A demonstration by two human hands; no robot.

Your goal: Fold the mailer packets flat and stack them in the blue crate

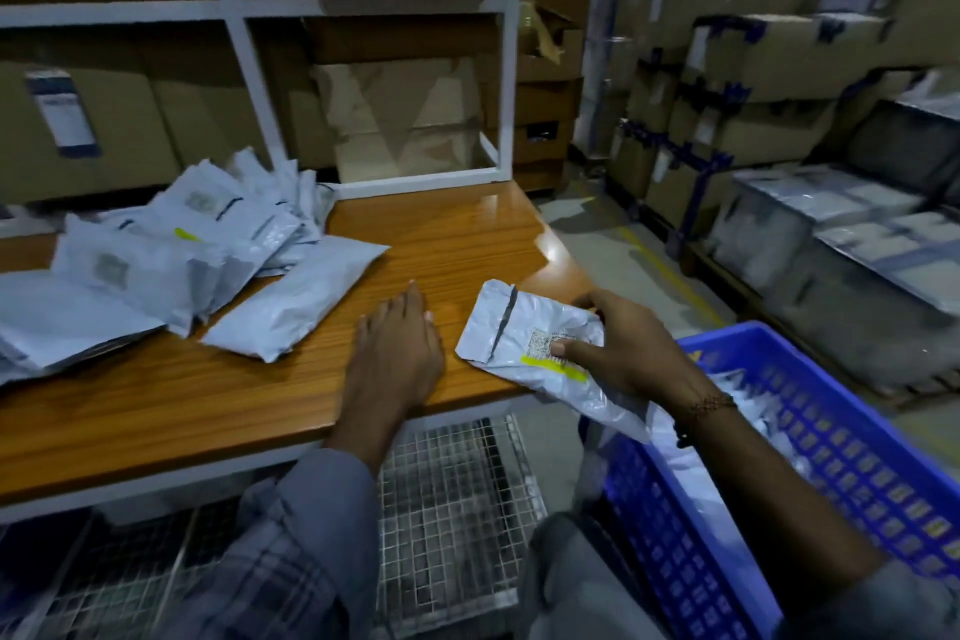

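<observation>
Dim warehouse, cardboard boxes (769, 42) stacked all round. Glossy wooden bench (208, 395) under a heap of grey mailer packets (197, 244). Left hand (397, 343) flat, released, on the bench; right hand (618, 346) grasping one folded packet (519, 338) at the bench edge, beside the blue crate (831, 437).

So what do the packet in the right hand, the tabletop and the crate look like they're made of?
Mailer packet: thin grey-white plastic film, by its crinkles and sheen. Tabletop: glossy wood-grain surface, probably laminate, with a bright glare spot. Blue crate: moulded rigid plastic, with perforated lattice walls.
</observation>
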